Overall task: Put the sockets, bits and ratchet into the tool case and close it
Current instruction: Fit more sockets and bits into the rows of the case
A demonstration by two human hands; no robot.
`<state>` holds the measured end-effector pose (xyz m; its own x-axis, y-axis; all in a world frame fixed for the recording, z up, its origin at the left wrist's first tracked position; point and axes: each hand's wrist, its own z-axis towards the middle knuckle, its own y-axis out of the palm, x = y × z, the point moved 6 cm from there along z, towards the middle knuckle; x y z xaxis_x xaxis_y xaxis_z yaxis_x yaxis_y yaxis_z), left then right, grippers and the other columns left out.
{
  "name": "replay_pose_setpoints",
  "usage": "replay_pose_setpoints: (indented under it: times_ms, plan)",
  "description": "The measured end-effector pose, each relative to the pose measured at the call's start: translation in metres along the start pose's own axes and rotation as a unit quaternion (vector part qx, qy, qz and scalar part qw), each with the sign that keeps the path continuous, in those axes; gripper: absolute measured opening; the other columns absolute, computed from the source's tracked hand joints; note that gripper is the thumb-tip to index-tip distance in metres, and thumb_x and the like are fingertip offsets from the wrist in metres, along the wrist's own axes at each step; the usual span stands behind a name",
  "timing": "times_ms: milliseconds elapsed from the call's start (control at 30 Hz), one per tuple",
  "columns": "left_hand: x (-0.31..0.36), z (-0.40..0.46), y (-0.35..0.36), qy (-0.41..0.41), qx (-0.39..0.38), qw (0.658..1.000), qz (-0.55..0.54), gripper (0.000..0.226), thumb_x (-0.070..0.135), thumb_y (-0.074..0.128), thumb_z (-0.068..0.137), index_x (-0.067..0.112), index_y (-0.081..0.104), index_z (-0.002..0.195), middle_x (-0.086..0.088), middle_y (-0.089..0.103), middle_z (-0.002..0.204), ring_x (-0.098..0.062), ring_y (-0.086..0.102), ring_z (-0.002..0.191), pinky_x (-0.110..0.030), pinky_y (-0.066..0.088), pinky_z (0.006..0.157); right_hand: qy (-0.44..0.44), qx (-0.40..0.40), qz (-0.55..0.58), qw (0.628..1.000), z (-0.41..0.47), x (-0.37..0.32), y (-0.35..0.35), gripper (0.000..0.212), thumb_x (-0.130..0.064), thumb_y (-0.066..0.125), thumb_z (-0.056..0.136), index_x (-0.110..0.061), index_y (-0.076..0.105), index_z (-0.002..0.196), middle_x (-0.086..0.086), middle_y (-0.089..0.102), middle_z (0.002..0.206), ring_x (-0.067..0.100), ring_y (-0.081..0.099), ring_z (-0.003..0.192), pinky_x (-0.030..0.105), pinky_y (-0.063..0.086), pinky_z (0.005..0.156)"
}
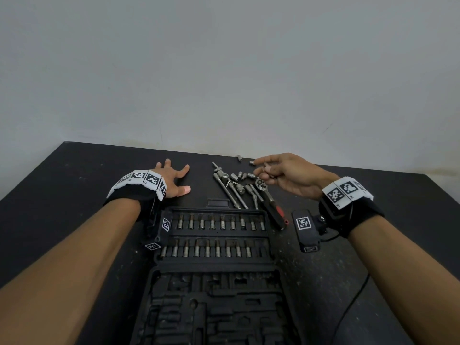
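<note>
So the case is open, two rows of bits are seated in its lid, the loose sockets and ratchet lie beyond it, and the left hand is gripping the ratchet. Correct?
Not quite. In the head view the left hand rests flat on the table, fingers spread, holding nothing. The ratchet lies untouched among the loose sockets beyond the open case, near the right hand. The rest stands.

1. A black table (87,170) fills the lower half of the view, its top dusty and speckled with pale flecks.
2. Directly behind the table's far edge rises a plain grey-white wall (224,70), evenly lit.
3. Faint yellowish stains mark the wall just above the table's edge.
</note>
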<state>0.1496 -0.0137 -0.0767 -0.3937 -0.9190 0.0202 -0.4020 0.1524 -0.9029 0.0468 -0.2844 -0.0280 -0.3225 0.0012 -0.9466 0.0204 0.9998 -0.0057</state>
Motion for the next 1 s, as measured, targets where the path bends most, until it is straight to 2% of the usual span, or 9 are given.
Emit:
replay_pose_setpoints:
  times_ms: [100,167,267,367,500,633,833,933,1000]
  plan:
    - [-0.004,-0.007,0.006,0.004,-0.006,1.000,-0.011,0.070,0.060,0.033,0.103,0.041,-0.004,0.159,-0.010,-0.015,0.167,-0.035,-0.005,0.154,-0.054,0.016,0.122,-0.006,-0.017,0.000,1.000,-0.024,0.007,0.003,0.025,0.010,0.035,0.105,0.004,0.048,0.126,0.025,0.064,0.105,0.015,0.053,0.069,0.026,0.043,0.061]
    - [-0.007,-0.014,0.010,0.004,-0.023,0.999,-0.026,0.066,0.060,0.027,0.104,0.042,-0.004,0.159,-0.007,-0.017,0.167,-0.032,-0.006,0.155,-0.051,0.014,0.123,-0.006,-0.037,-0.048,0.998,-0.039,0.016,0.007,0.013,0.006,0.040,0.106,0.003,0.051,0.111,0.024,0.067,0.101,0.015,0.049,0.065,0.026,0.036,0.058]
    - [-0.010,-0.029,0.017,0.002,-0.041,0.998,-0.053,0.061,0.061,0.016,0.104,0.042,-0.002,0.159,-0.007,-0.017,0.167,-0.030,-0.007,0.155,-0.051,0.007,0.124,0.012,-0.048,-0.131,0.990,-0.058,0.030,0.011,0.008,-0.003,0.054,0.104,0.002,0.059,0.108,0.019,0.069,0.092,0.014,0.044,0.060,0.029,0.029,0.058]
    - [-0.008,-0.044,0.025,0.008,-0.042,0.998,-0.051,0.063,0.066,0.012,0.101,0.043,0.000,0.159,-0.006,-0.017,0.167,-0.030,-0.009,0.154,-0.052,0.003,0.124,0.017,-0.049,-0.220,0.974,-0.073,0.038,0.015,0.018,-0.007,0.069,0.097,0.009,0.069,0.106,0.016,0.071,0.089,0.012,0.053,0.063,0.025,0.039,0.060]
    - [0.000,-0.063,0.034,0.015,-0.064,0.995,-0.080,0.071,0.073,0.008,0.096,0.043,0.000,0.159,-0.007,-0.020,0.166,-0.032,-0.014,0.153,-0.057,-0.003,0.122,0.013,-0.081,-0.325,0.942,-0.086,0.047,0.029,0.012,-0.005,0.072,0.093,0.002,0.076,0.102,0.009,0.077,0.087,0.007,0.056,0.059,0.018,0.044,0.055]
    - [0.002,-0.083,0.041,0.022,-0.079,0.992,-0.100,0.090,0.086,0.030,0.085,0.046,-0.002,0.158,-0.002,-0.024,0.166,-0.030,-0.021,0.152,-0.058,-0.002,0.122,0.013,-0.088,-0.399,0.913,-0.090,0.053,0.040,0.010,-0.007,0.072,0.091,-0.009,0.081,0.095,-0.003,0.074,0.070,0.008,0.054,0.057,0.020,0.045,0.055]
    - [0.000,-0.095,0.048,0.042,-0.077,0.993,-0.083,0.118,0.085,0.062,0.070,0.046,-0.007,0.158,-0.001,-0.024,0.166,-0.034,-0.021,0.151,-0.058,0.004,0.123,0.003,-0.073,-0.439,0.896,-0.087,0.057,0.050,0.012,-0.008,0.071,0.089,-0.015,0.081,0.090,-0.004,0.080,0.081,0.007,0.060,0.062,0.015,0.045,0.054]
    - [-0.003,-0.094,0.051,0.048,-0.082,0.993,-0.063,0.132,0.082,0.073,0.062,0.048,-0.014,0.155,-0.003,-0.025,0.165,-0.038,-0.021,0.150,-0.061,0.005,0.122,-0.001,-0.063,-0.461,0.885,-0.083,0.058,0.053,0.011,-0.009,0.072,0.090,-0.016,0.081,0.090,-0.008,0.080,0.079,-0.007,0.065,0.063,0.005,0.044,0.055]
    - [-0.004,-0.092,0.052,0.057,-0.090,0.992,-0.064,0.141,0.080,0.079,0.055,0.051,-0.017,0.153,-0.003,-0.027,0.165,-0.040,-0.024,0.149,-0.064,0.003,0.120,0.000,-0.056,-0.468,0.882,-0.081,0.058,0.053,0.011,-0.009,0.072,0.090,-0.015,0.081,0.091,-0.008,0.079,0.078,-0.009,0.066,0.062,0.003,0.043,0.055]
